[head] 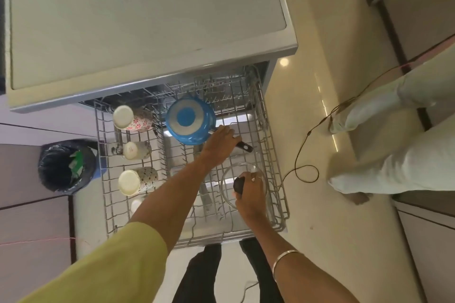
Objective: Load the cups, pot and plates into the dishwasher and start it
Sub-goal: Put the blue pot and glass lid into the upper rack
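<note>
— Blue pot (189, 120) sits upside down at the rack's (275, 155) back, black handle pointing right.
— And the cups?
— Three patterned cups (134, 117) tipped on their sides along the left; glass lid (246, 174) front right.

Over the pulled-out dishwasher rack (275, 174), the left hand (221, 141) grips the upturned blue pot's (189, 120) handle while the right hand (248, 194) holds a glass lid (229, 177) by its dark knob, cups (130, 118) lining the left side.
</note>
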### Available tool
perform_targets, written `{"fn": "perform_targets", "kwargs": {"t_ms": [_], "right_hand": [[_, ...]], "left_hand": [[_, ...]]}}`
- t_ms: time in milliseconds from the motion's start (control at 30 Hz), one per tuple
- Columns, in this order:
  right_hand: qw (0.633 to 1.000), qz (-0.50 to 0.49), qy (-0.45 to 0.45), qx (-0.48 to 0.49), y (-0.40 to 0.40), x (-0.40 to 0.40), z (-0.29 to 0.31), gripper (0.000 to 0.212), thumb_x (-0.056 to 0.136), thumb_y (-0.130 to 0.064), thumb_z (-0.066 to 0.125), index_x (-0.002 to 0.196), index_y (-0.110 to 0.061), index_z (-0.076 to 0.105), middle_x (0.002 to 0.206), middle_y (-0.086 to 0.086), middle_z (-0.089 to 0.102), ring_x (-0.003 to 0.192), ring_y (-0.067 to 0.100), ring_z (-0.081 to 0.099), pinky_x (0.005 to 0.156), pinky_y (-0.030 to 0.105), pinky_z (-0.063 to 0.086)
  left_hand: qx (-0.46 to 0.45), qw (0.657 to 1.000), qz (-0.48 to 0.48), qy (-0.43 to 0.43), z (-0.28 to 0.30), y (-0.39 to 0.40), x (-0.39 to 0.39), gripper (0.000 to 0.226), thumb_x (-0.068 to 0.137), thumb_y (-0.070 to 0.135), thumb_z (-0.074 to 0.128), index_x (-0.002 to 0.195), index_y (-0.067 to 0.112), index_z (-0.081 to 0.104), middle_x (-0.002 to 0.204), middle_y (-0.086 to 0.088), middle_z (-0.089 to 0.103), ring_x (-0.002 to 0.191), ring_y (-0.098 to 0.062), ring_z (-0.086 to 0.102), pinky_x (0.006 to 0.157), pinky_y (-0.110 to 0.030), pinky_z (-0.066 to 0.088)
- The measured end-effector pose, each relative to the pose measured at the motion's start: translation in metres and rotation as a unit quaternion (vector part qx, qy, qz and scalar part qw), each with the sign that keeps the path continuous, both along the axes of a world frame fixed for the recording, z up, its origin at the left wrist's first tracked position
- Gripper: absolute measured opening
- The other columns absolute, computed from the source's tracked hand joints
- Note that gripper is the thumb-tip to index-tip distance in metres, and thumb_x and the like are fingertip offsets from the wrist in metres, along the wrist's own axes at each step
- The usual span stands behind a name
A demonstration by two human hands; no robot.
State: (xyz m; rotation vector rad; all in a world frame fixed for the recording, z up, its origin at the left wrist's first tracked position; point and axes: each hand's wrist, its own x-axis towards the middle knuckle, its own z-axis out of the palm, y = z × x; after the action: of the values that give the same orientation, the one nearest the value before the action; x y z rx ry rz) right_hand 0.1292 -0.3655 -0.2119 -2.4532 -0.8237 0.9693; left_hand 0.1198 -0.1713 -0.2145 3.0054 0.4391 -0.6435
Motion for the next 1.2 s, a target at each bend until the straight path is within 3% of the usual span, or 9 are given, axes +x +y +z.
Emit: {"fn": "perform_targets", "kwargs": {"t_ms": [267,467,600,733,933,1100,1200], "right_hand": [[1.0,-0.018,0.006,0.005,-0.004,-0.003,-0.013,0.055,0.076,-0.013,0.081,0.123,-0.017,0.053,0.13,0.008,0.05,0.117,0.025,0.057,0.09,0.036,0.058],[0.999,0.02,-0.018,-0.029,-0.001,-0.003,-0.009,0.057,0.076,-0.012,0.081,0.124,-0.018,0.052,0.133,0.009,0.046,0.118,0.026,0.054,0.088,0.034,0.058],[0.999,0.039,-0.011,-0.018,-0.004,0.001,-0.009,0.06,0.073,-0.014,0.083,0.122,-0.022,0.049,0.128,0.006,0.047,0.112,0.022,0.057,0.085,0.032,0.059],[0.996,0.088,-0.008,-0.006,-0.006,0.009,-0.015,0.063,0.068,-0.017,0.087,0.117,-0.024,0.048,0.124,0.005,0.049,0.107,0.021,0.058,0.086,0.03,0.057],[0.991,0.112,-0.072,-0.031,-0.006,0.002,-0.013,0.068,0.067,-0.021,0.088,0.123,-0.019,0.049,0.126,0.009,0.048,0.108,0.023,0.057,0.085,0.032,0.058],[0.989,0.097,-0.095,-0.053,-0.007,-0.009,-0.005,0.078,0.067,-0.018,0.088,0.131,-0.02,0.044,0.134,0.012,0.046,0.118,0.028,0.053,0.089,0.038,0.056],[0.99,0.082,-0.102,-0.045,-0.011,-0.013,0.003,0.083,0.069,-0.018,0.086,0.138,-0.02,0.04,0.14,0.012,0.044,0.124,0.03,0.049,0.094,0.04,0.054]], "left_hand": [[-0.031,0.999,0.023,-0.028,-0.016,-0.005,0.007,0.033,0.093,0.008,0.058,0.126,0.013,0.062,0.136,-0.016,0.048,0.128,-0.032,0.044,0.111,-0.043,0.035],[-0.001,0.999,0.017,-0.035,-0.014,-0.002,-0.003,0.039,0.08,0.012,0.076,0.118,0.015,0.068,0.117,-0.008,0.063,0.112,-0.026,0.057,0.101,-0.039,0.046],[0.011,0.997,0.048,-0.062,-0.007,-0.01,-0.015,0.053,0.078,0.003,0.074,0.129,0.01,0.062,0.133,-0.013,0.057,0.127,-0.03,0.05,0.112,-0.043,0.036],[0.006,0.995,0.087,-0.047,-0.011,-0.026,-0.029,0.065,0.088,-0.002,0.058,0.149,0.009,0.037,0.156,-0.014,0.032,0.148,-0.033,0.022,0.123,-0.046,0.012],[-0.03,0.992,0.104,-0.068,-0.017,-0.031,-0.042,0.073,0.089,-0.012,0.041,0.155,0.01,0.022,0.164,-0.015,0.01,0.152,-0.031,0.001,0.118,-0.041,-0.014],[-0.02,0.982,0.142,-0.123,-0.013,-0.041,-0.066,0.077,0.08,-0.013,0.046,0.153,0.007,0.031,0.161,-0.017,0.022,0.151,-0.032,0.011,0.12,-0.045,-0.005],[-0.023,0.98,0.152,-0.126,-0.008,-0.053,-0.086,0.084,0.078,-0.012,0.042,0.156,0.009,0.02,0.164,-0.016,0.009,0.152,-0.031,0.0,0.121,-0.047,-0.007]]}}
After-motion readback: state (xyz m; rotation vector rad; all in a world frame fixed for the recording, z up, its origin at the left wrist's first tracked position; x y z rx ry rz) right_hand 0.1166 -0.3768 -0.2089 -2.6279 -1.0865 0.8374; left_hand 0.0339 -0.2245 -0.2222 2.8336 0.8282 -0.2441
